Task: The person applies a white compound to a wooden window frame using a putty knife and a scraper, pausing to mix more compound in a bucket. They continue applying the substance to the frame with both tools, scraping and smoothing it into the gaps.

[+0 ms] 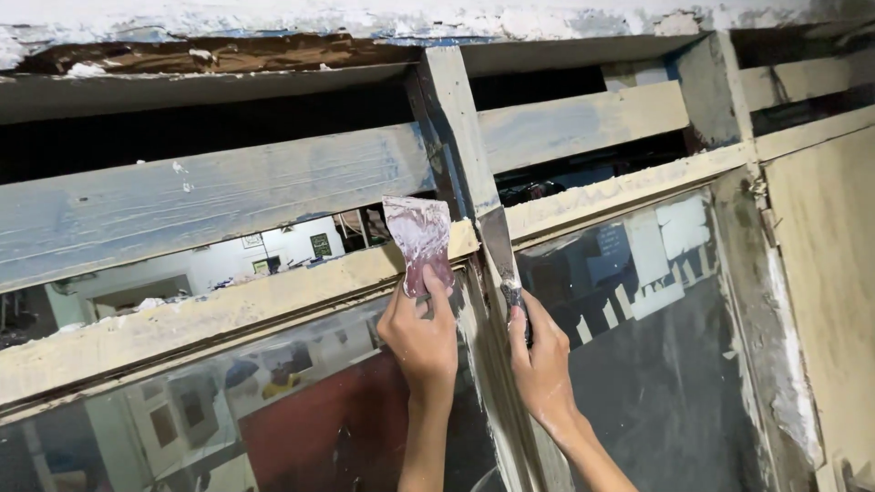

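Note:
My left hand (421,333) holds up a wide flat scraper plate (419,239) smeared with pale filler, just left of the window's upright wooden post (463,146). My right hand (540,355) grips a narrow putty knife (499,251) by its dark handle. The knife's blade lies flat against the post where it meets the horizontal frame bar (228,305). Both hands are raised above my head, close together, one on each side of the post.
The old window frame has peeling grey-blue slats (210,196) above and dusty glass panes (656,346) below, the right pane with torn paper patches. A pale wooden panel (825,273) stands at the right. Crumbling plaster (365,18) runs along the top.

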